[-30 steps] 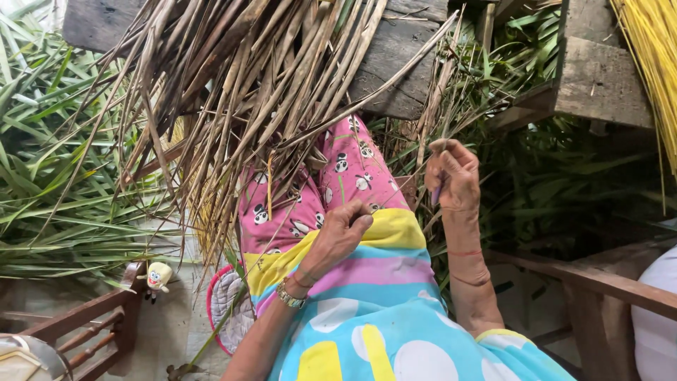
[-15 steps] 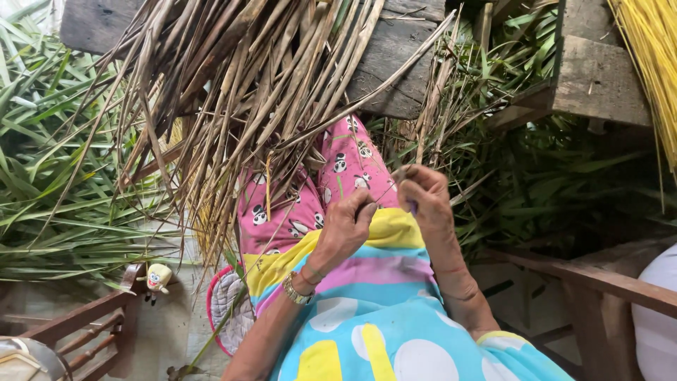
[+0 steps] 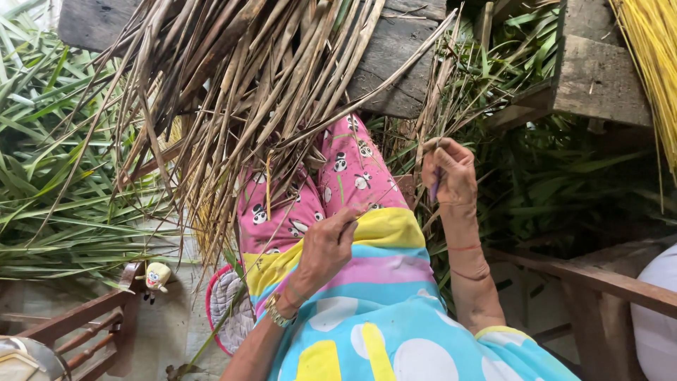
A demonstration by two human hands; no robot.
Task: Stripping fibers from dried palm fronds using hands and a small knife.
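Over the lap in pink panda-print trousers (image 3: 349, 173), two hands work one thin dry leaf strip (image 3: 391, 192): the right hand (image 3: 450, 173) pinches its upper end between pressed fingers, the left hand (image 3: 326, 243) pinches its lower end, below one bundle of brown dried leaves (image 3: 247, 77).

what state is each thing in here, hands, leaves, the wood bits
left hand: closed, pinching a thin strip at the lap
right hand: raised, pinching the strip's other end
thin strip: stretched between both hands
dry brown leaves: bundled, draped over the plank onto the lap
wooden plank: weathered, lying across
green leaves: fresh, piled loose
yellow strips: hanging in a bunch
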